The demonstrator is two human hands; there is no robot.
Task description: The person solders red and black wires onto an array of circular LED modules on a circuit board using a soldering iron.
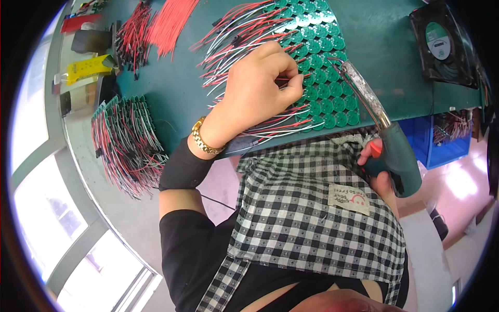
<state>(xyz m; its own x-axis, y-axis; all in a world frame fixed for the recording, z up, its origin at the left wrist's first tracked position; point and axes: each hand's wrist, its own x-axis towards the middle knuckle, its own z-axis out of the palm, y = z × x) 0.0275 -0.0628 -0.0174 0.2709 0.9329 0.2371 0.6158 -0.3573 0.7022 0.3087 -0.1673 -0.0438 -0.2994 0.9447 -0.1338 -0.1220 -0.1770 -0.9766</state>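
Note:
My left hand [257,88] is over a panel of round green circuit boards [326,106], thumb and fingertips pinched on a thin red wire [305,76] close to the boards. Rows of red, white and black wires [221,49] run leftward from the panel, partly hidden under this hand. My right hand [383,184] is wrapped around the dark grip of a soldering gun [399,153] with a red trigger, held at the table's front edge. Its bent metal tip [333,61] is over the panel's right side, near my left fingertips; whether it touches a board I cannot tell.
A wired board stack [127,148] lies at the table's left edge. Beyond it are a yellow packet [88,69], a bundle of dark-and-red leads [134,39] and loose red wires [171,23]. A black fan [442,44] stands far right, above a blue bin [449,143] holding wired parts.

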